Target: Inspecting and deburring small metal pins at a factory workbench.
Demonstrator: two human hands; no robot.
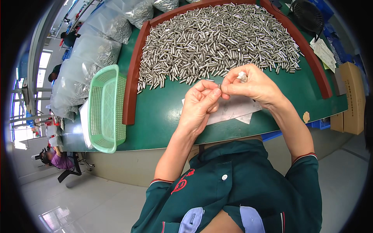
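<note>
My left hand (197, 104) and my right hand (250, 86) meet over the near part of the table, fingertips almost touching. Pinched between them is a small metal pin (220, 86), mostly covered by the fingers. A crumpled white scrap (242, 76), perhaps tissue or cloth, is tucked in the curled fingers of my right hand. Just beyond both hands spreads a large heap of short, shiny metal pins (217, 42). White paper sheets (229, 110) lie on the green tabletop (155, 112) under my hands.
Red-brown rails (134, 89) border the heap at left, back and right. A mint-green basket (115, 106) stands left, beside clear bags of pins (97, 50). At the right are a black fan (307, 15), papers (324, 54) and a cardboard box (352, 97). Other people are far left.
</note>
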